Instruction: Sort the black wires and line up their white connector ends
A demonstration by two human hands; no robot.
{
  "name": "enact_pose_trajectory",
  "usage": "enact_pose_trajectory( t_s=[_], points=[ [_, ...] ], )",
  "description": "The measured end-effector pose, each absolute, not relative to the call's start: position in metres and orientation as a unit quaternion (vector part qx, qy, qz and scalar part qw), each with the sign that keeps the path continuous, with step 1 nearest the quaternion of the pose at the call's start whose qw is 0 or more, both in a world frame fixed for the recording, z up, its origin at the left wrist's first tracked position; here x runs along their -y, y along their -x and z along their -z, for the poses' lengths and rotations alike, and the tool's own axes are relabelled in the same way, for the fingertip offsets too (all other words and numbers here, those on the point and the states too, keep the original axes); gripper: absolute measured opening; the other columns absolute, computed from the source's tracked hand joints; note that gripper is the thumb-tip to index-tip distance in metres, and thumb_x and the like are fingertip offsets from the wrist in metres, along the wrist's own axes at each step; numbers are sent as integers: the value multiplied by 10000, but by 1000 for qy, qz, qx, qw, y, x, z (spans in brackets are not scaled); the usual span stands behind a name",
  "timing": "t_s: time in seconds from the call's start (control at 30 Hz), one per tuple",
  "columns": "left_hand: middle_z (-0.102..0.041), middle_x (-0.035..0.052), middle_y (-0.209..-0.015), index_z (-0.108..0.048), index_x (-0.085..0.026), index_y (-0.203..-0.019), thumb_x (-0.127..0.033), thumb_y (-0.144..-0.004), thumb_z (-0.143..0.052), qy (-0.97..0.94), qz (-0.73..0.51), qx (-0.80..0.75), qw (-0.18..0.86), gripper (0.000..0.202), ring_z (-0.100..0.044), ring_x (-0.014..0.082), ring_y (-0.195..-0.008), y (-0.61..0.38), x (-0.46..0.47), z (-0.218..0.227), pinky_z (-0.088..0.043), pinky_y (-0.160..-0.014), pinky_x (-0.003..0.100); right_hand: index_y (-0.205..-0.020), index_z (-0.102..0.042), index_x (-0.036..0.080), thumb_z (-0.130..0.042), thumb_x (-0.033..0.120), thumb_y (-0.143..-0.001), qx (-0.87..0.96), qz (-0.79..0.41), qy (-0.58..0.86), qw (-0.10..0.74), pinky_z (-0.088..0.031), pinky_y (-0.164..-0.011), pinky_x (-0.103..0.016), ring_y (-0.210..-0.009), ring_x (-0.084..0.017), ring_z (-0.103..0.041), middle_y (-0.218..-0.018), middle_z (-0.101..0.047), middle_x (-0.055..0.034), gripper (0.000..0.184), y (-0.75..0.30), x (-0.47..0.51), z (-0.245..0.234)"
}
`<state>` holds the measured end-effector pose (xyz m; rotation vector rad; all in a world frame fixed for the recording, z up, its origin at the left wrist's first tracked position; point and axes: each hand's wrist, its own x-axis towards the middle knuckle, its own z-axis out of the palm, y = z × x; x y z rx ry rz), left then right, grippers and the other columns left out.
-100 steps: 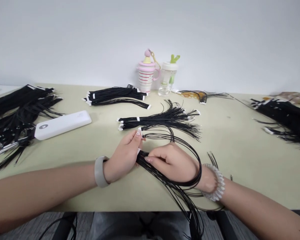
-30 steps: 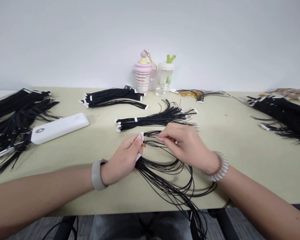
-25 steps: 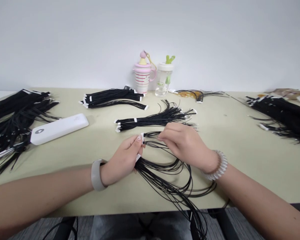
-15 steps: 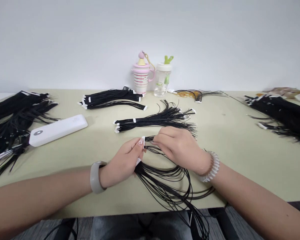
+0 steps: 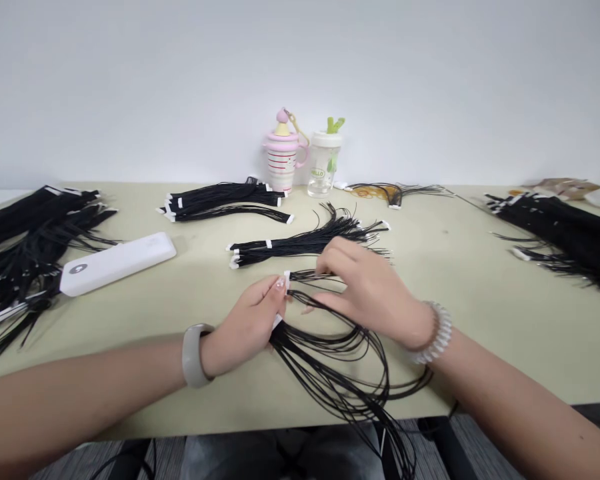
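Note:
My left hand (image 5: 250, 320) is closed on the white connectors (image 5: 287, 283) of a black wire harness (image 5: 325, 373); one connector shows past the thumb, another lower by the palm. The harness's wires loop out to the right, and their loose ends hang over the table's front edge. My right hand (image 5: 370, 287) is open above the upper wires, its thumb and fingers spread apart, with some wires passing between and beneath them. Just behind my hands lies a bundle of black wires with white connectors (image 5: 300, 245).
Another wire bundle (image 5: 225, 200) lies at the back. A pink striped cup (image 5: 281, 167) and a clear bottle (image 5: 324, 163) stand by the wall. A white power bank (image 5: 120, 263) sits beside the left wire pile (image 5: 35, 227). More wires (image 5: 565, 227) lie at right.
My right hand has let go of the upper wires near the connector; its fingers have spread and moved slightly right. My left hand keeps its hold.

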<state>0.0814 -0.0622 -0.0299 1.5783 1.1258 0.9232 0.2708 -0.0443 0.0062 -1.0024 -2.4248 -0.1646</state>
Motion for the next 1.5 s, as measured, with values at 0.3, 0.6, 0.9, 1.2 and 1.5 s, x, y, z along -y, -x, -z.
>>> enact_pose_trajectory(
  t_s=[0.3,0.6,0.9,1.2,1.5],
  points=[
    [-364,-38,-512,-379,-178,-578,-497,-859,-347,-534,-442,-511,508,426,-322,83,-444,-83,57,34,-280,-420,219,-499,-333,153,-444,383,-848,883,-243,382,122,-169,-423,-209,-470,-52,-184,-497,-216,54,433,-277,65,-21],
    [-338,-42,-544,-354,-174,-597,-459,-876,-348,-558,-453,-486,498,399,-305,80,-492,-83,56,37,-294,-468,210,-571,-459,143,-398,232,-843,913,-144,360,128,-261,-518,-202,-506,-55,-318,-543,-474,31,293,-244,66,11],
    [-328,-44,-537,-348,-176,-604,-467,-866,-367,-543,-456,-480,516,392,-299,74,-477,-83,56,39,-289,-440,201,-597,-477,159,-355,273,-860,919,-75,368,120,-251,-517,-223,-496,-74,-310,-555,-533,9,312,-245,66,15],
    [-330,-43,-537,-361,-177,-615,-493,-857,-365,-550,-440,-493,510,398,-316,70,-463,-84,56,37,-300,-416,191,-614,-530,153,-400,196,-792,927,-59,353,111,-251,-516,-228,-500,-75,-345,-598,-581,-4,225,-248,66,9],
    [-329,-41,-548,-354,-177,-620,-489,-858,-363,-551,-439,-495,509,393,-305,69,-467,-83,56,38,-289,-405,189,-655,-539,158,-335,277,-877,919,-37,383,82,-212,-521,-255,-520,-90,-353,-613,-572,-12,324,-241,67,11]
  ],
)
